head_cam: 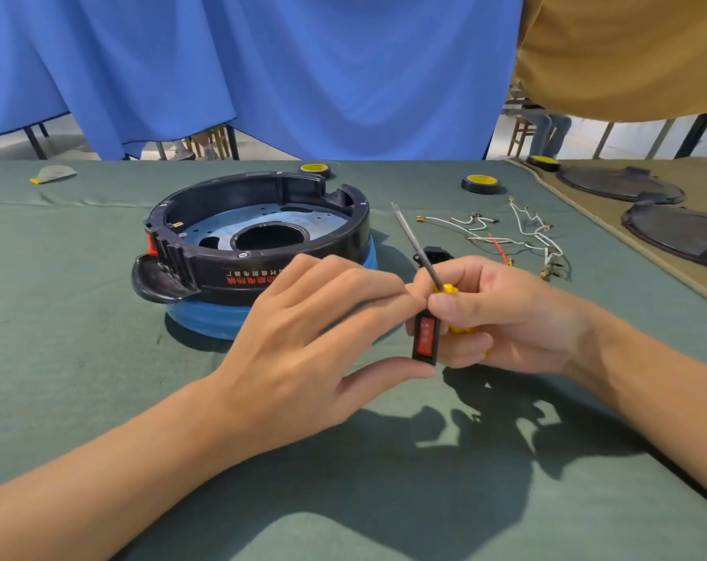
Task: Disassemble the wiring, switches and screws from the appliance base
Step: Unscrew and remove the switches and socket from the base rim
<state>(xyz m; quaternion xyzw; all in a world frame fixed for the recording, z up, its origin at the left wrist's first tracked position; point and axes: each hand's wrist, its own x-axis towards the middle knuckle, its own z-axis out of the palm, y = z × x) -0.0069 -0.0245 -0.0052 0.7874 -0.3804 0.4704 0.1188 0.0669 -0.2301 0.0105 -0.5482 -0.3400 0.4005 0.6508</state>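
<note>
The left hand pinches a small red switch, thumb under it and fingers on top. The right hand is curled round a yellow screwdriver, and its thumb touches the switch too. The metal tip points up and away. Just behind the hands sits the round black appliance base on the green table. To the right lie loose white wires, apart from the base

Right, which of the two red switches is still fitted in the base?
The red switch set in the left wall of the appliance base; the other switch is pinched by the left hand.
</note>
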